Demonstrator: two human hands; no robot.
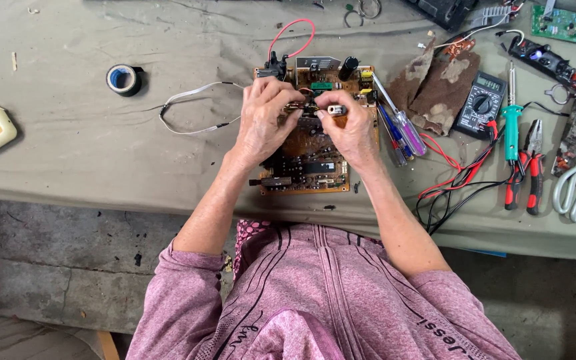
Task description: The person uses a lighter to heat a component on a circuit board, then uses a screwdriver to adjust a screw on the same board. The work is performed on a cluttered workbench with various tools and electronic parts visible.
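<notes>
Both hands, left hand (261, 120) and right hand (349, 127), are together, pinching a small part over the brown circuit board (305, 157) at table centre; screwdrivers (398, 130) at three o'clock. The board looks light, stiff, fragile; best gripped by edges.

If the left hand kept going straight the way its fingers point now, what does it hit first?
The left hand points up and right across the brown circuit board. It would likely first meet the fingers of the right hand, which it nearly touches over a small part; depth is unclear.
</notes>
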